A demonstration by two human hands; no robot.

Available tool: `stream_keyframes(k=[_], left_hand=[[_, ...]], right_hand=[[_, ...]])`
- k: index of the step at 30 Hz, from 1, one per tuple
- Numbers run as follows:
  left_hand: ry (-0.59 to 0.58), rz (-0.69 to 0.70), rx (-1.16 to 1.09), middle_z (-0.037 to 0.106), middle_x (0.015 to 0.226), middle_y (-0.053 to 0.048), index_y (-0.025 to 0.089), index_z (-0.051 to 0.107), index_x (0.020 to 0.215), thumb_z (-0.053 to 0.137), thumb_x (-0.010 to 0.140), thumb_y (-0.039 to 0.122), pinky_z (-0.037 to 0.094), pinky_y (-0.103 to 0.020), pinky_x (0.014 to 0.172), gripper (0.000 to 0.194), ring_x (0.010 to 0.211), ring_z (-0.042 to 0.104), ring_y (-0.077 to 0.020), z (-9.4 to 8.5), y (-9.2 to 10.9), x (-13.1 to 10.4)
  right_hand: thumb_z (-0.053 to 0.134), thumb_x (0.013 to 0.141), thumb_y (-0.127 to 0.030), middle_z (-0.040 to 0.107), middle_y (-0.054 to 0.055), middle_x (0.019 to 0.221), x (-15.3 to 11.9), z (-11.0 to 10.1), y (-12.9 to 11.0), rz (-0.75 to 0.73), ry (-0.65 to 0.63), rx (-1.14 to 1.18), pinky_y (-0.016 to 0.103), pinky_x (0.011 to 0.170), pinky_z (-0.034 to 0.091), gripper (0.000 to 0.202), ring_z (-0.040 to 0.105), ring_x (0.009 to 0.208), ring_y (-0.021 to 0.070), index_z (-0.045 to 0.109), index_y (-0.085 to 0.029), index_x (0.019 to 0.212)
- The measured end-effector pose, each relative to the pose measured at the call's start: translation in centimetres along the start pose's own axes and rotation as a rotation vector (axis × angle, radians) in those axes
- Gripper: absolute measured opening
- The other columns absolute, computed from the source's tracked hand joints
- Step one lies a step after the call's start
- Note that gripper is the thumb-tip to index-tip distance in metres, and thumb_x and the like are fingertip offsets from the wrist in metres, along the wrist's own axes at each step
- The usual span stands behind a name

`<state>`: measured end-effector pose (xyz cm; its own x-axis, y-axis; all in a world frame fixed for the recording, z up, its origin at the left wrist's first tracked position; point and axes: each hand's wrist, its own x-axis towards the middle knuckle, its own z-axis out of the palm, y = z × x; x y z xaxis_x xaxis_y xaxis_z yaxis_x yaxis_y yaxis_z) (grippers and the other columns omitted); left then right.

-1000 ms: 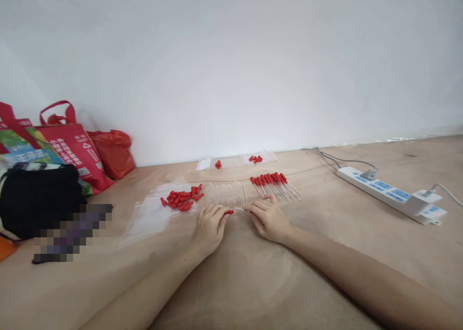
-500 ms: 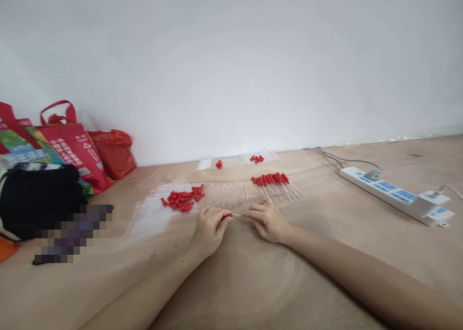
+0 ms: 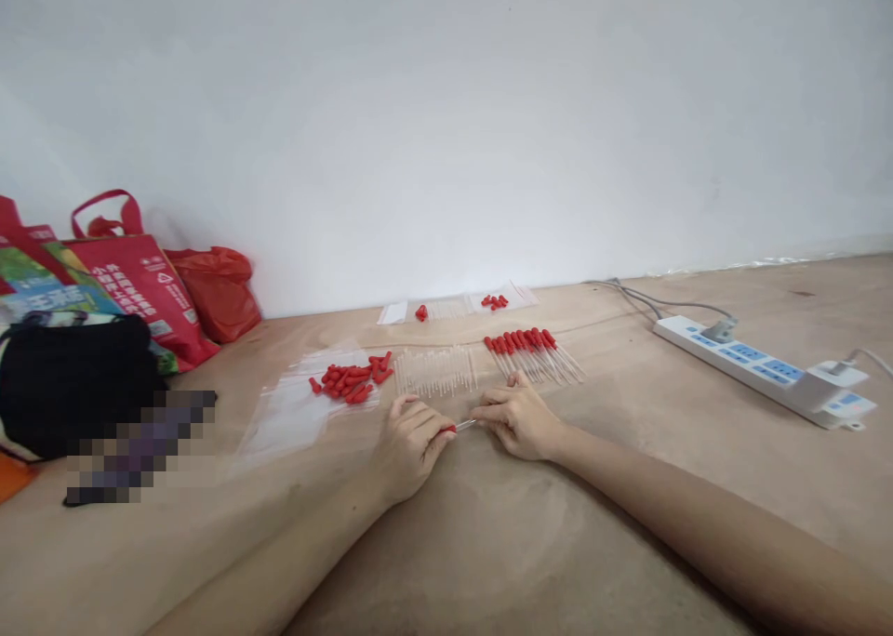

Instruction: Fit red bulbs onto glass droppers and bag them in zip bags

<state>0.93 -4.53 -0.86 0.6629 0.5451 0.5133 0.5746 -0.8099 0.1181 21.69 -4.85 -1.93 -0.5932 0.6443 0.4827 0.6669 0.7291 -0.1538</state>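
Note:
My left hand (image 3: 415,445) is closed, pinching a red rubber dropper bulb (image 3: 449,429) whose end peeks out of the fingertips. My right hand (image 3: 516,419) pinches a thin clear dropper tube (image 3: 465,425) that spans the gap between the hands and meets the bulb. How deep the tube sits in the bulb is hidden by my fingers. Beyond my left hand, loose red bulbs (image 3: 349,381) lie in a heap on clear plastic bags (image 3: 289,413). A row of bare tubes (image 3: 433,372) lies ahead, and finished-looking droppers with red bulbs (image 3: 523,343) are lined up beyond my right hand.
By the wall, another bag (image 3: 450,310) carries tubes and small red bulbs. A white power strip (image 3: 760,366) with grey cables lies at the right. Red shopping bags (image 3: 146,292) and a black cloth item (image 3: 76,385) stand at the left on the wooden tabletop (image 3: 502,552).
The tube between my hands now slopes up to the right, and its bulb end sits slightly lower and further right. Both hands keep their pinch; the view has shifted slightly.

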Motion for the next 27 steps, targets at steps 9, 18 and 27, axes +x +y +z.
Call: stream_keyframes(k=[9, 18, 27], left_hand=[[0.016, 0.059, -0.016, 0.062, 0.068, 0.000, 0.018, 0.056, 0.075, 0.042, 0.083, 0.021, 0.029, -0.037, 0.084, 0.017, 0.065, 0.053, -0.0136, -0.1, 0.2, 0.1], [-0.001, 0.059, -0.028, 0.062, 0.069, -0.001, 0.018, 0.057, 0.075, 0.042, 0.082, 0.021, 0.030, -0.037, 0.085, 0.016, 0.067, 0.053, -0.0141, -0.1, 0.4, 0.2], [0.014, -0.086, -0.042, 0.062, 0.085, -0.003, 0.020, 0.056, 0.092, 0.049, 0.080, 0.024, 0.034, -0.040, 0.085, 0.015, 0.082, 0.055, -0.0189, 0.1, -0.8, 0.4]], right_hand=[[0.038, 0.082, -0.017, 0.059, 0.002, 0.073, -0.1, 0.0, -1.0, 0.004, -0.016, 0.019, 0.030, 0.067, 0.016, 0.021, 0.043, 0.061, 0.0110, 0.058, -0.017, 0.080], [0.034, 0.085, -0.019, 0.060, 0.001, 0.073, 0.3, 0.3, -1.7, 0.041, -0.081, 0.039, 0.029, 0.066, 0.017, 0.023, 0.043, 0.061, 0.0103, 0.057, -0.016, 0.077], [0.041, 0.082, -0.022, 0.060, 0.005, 0.073, 0.9, -0.6, -1.1, -0.009, -0.070, -0.203, 0.032, 0.069, 0.019, 0.020, 0.046, 0.075, 0.0160, 0.061, -0.017, 0.079]])
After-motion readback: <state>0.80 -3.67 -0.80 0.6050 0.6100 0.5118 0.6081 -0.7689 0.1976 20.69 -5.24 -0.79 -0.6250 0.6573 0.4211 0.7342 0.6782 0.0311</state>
